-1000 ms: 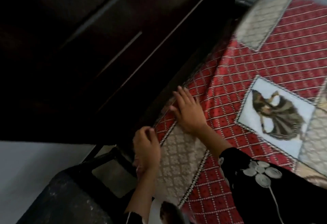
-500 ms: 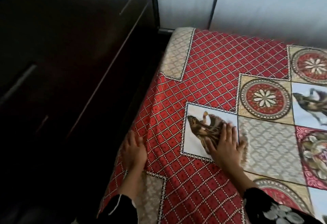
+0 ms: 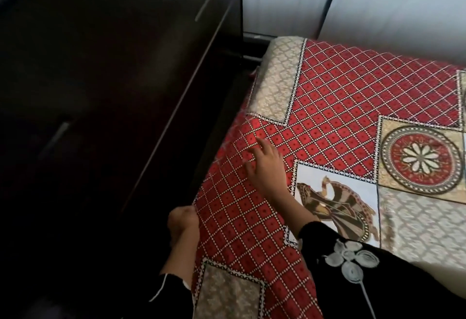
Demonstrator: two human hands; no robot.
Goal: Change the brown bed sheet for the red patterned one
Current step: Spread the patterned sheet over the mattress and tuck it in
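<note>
The red patterned sheet [image 3: 340, 107] covers the bed, with red diamond squares, beige panels, a round flower medallion and a picture panel. My left hand [image 3: 182, 224] grips the sheet's left edge where it falls over the side of the bed. My right hand [image 3: 266, 167] lies on top of the sheet near that same edge, fingers spread and loosely bent. No brown sheet shows anywhere in the view.
A dark wooden wardrobe [image 3: 113, 91] with metal handles stands close along the bed's left side, leaving a narrow dark gap. A pale wall [image 3: 378, 3] runs behind the bed's far end.
My right hand has moved left from the picture panel to the red squares near the edge. My left hand has slid down off the top and now grips the hanging edge.
</note>
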